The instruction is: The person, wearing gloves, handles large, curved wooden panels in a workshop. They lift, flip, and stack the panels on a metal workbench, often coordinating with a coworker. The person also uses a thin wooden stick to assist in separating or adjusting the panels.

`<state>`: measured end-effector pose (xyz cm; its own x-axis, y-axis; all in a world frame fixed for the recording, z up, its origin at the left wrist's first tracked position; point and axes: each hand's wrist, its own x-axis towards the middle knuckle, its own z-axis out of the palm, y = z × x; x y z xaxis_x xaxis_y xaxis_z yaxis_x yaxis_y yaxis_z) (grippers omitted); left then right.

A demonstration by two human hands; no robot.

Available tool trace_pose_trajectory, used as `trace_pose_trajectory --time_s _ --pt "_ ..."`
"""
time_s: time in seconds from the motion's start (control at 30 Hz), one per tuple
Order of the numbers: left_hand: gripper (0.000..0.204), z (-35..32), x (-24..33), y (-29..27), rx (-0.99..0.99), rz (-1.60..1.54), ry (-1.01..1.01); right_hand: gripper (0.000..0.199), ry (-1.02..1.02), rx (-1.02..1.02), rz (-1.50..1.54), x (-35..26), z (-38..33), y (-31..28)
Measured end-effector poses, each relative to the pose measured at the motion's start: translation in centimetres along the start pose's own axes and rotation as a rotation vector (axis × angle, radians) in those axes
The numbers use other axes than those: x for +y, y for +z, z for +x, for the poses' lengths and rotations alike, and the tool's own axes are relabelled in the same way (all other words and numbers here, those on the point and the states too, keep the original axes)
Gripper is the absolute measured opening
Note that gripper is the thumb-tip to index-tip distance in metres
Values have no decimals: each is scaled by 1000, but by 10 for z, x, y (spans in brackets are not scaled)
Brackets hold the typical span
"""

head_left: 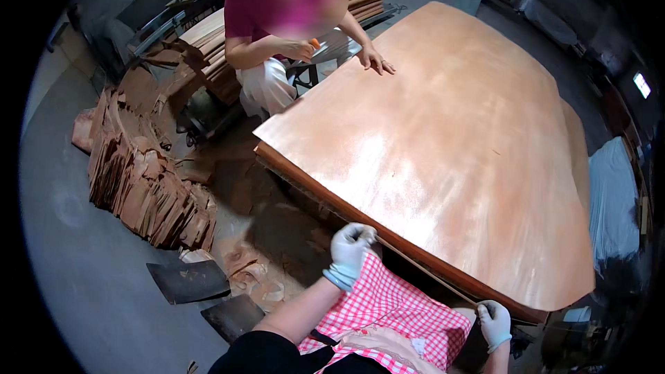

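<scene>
Two gloved hands [350, 249] [494, 322] on a thin strip [426, 273].

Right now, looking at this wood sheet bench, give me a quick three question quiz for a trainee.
1. True or false: both gloved hands, the left hand and the right hand, pinch the same thin strip along the near edge of the veneer stack.
2. Where does the co-worker's hand rest? A) flat on the top sheet B) on the floor C) on the scrap pile
3. Fill in: the scrap pile lies on the floor to the person's ____.

Key: 1 true; 2 A; 3 left
</scene>
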<state>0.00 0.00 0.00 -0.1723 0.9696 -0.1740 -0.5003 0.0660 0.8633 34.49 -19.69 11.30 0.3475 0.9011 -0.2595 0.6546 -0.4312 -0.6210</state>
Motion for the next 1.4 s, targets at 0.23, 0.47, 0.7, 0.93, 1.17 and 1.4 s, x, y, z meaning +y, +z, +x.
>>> trace_pose_trajectory --time_s 0.23,0.47,0.7,0.93,1.17,1.4 --pt "8 107 18 -63 254 278 185 17 84 58 -129 84 46 -8" --pt "23 210 52 -149 597 912 724 20 21 -23 -150 -18 54 32" --pt "20 252 88 -160 764 957 457 23 -35 -78 -106 -62 76 75" --pt "24 262 105 -170 811 1358 458 23 -56 -155 -92 -96 102 88" --pt "19 270 115 -175 780 1434 363 25 -21 -208 -134 -103 121 103" --pt "18 279 112 -185 726 1493 116 30 -13 -280 -198 -100 132 115"
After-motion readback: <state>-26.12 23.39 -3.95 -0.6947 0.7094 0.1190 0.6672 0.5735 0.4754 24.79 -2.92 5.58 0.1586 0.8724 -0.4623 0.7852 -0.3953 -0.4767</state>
